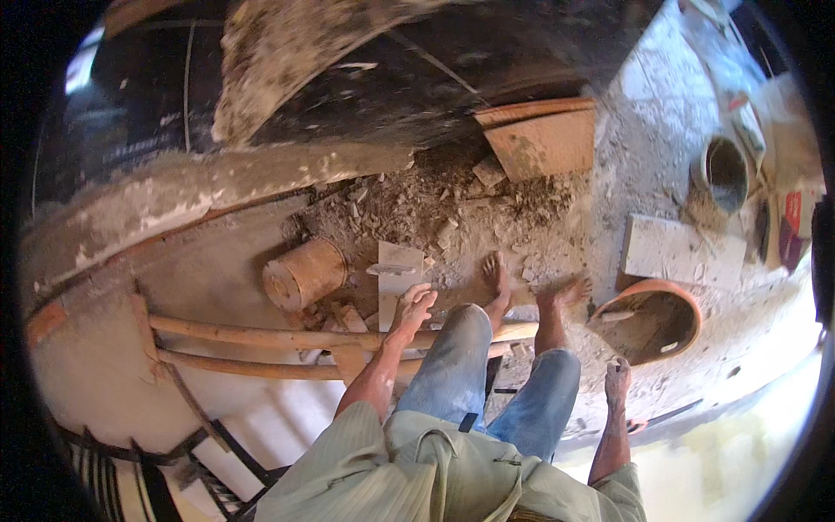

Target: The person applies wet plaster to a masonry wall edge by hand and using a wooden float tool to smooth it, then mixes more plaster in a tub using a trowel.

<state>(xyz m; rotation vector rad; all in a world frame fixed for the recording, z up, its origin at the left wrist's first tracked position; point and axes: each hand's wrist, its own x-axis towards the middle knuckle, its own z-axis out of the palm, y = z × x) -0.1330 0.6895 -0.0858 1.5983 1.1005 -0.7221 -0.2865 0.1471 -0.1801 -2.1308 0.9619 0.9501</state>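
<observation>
My left hand (414, 306) hovers beside my left knee, above the wooden poles, with its fingers apart and nothing in it. Just beyond it, a pale flat slab (399, 254) lies on the floor with a small flat tool (390, 270) on top. Down at my right side, my dusty right hand (617, 380) is closed, and whatever it may hold is hidden. Near that hand stands an orange-rimmed basin (698, 306) of grey mortar-like material. A trowel-like piece (617, 316) rests at the basin's left edge.
Two wooden poles (261, 335) run across in front of me. A dusty bucket (304, 274) lies tipped at left. Rubble (452, 204) covers the floor by the wall, near brown boards (544, 143). At right are a white slab (683, 252) and another bucket (726, 174).
</observation>
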